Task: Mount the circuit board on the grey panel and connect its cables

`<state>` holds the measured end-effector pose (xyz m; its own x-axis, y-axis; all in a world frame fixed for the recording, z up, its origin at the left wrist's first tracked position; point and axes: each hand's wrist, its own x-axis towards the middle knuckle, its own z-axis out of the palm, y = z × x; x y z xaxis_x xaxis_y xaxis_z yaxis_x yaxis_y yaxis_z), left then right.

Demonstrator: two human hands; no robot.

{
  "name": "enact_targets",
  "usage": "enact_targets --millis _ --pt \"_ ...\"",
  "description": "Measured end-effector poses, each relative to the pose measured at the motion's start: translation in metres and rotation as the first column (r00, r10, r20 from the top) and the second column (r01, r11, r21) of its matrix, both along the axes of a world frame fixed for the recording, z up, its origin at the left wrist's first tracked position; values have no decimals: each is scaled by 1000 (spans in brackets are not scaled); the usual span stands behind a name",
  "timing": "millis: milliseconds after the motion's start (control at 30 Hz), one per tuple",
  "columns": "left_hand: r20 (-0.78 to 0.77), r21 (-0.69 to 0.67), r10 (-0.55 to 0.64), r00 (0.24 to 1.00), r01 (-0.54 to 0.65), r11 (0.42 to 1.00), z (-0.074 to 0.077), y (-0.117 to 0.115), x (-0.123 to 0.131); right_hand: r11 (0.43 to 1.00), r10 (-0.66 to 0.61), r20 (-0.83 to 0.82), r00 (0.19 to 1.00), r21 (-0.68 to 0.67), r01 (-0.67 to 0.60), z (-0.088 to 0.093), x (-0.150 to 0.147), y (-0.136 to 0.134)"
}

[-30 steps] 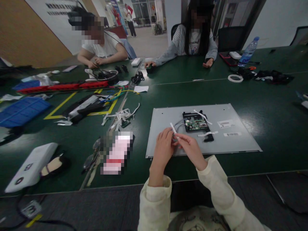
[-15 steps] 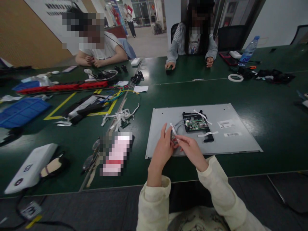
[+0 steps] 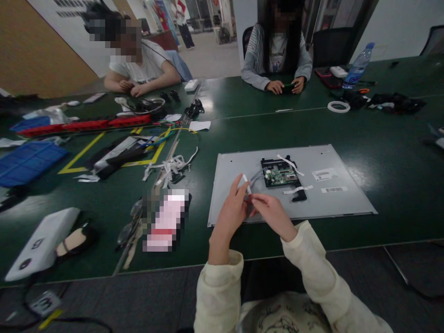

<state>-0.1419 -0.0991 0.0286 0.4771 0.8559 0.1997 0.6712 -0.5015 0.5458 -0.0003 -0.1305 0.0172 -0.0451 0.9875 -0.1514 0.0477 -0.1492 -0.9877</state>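
A narrow white tape strip [image 3: 246,183] stands up between my two hands over the left part of a flat grey metal panel [image 3: 329,203]. My left hand [image 3: 231,210] is closed around the strip's lower left side, its fingers raised. At the strip's lower end, my right hand [image 3: 272,213] pinches with thumb and forefinger. Exactly what lies between the palms is hidden. Grey cables [image 3: 257,175] run from near the hands to a green circuit board [image 3: 282,176] in a black plastic frame. One white tape piece [image 3: 290,164] crosses the frame's top; another tape piece [image 3: 297,189] lies below.
A phone [image 3: 166,222], glasses [image 3: 129,226] and crumpled white strips [image 3: 170,169] lie to the left. Further left are a white box-like device [image 3: 43,243] and blue tray [image 3: 31,162]. A tape roll [image 3: 338,107] and bottle [image 3: 359,65] are back right. Two people sit opposite.
My hands stay at the panel with the strip, fingers shifting slightly. The whole view has moved a little. Across the table, the person on the right has brought both hands together on a dark object.
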Motion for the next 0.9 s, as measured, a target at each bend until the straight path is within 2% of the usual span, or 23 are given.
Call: enact_targets --millis 200,367,500,667,767,900 --pt "-56 33 -36 998 37 999 -6 2 0 1000 24 26 999 -18 -24 -3 1 3" --pt "-183 90 -17 983 34 995 -11 2 -1 999 23 54 998 -41 -21 -1 1 5" --pt "-296 95 48 954 -20 995 -7 -3 -2 999 27 122 992 -27 -24 8 1 3" --pt "-329 62 37 944 -18 998 2 -6 -2 999 37 174 984 5 -39 11 4 1" --pt "-303 76 92 948 -72 994 5 -8 3 993 108 105 989 -49 -103 7 8 0" --pt "-239 115 234 942 -212 970 5 -7 16 977 188 12 982 -100 -186 5 15 -2"
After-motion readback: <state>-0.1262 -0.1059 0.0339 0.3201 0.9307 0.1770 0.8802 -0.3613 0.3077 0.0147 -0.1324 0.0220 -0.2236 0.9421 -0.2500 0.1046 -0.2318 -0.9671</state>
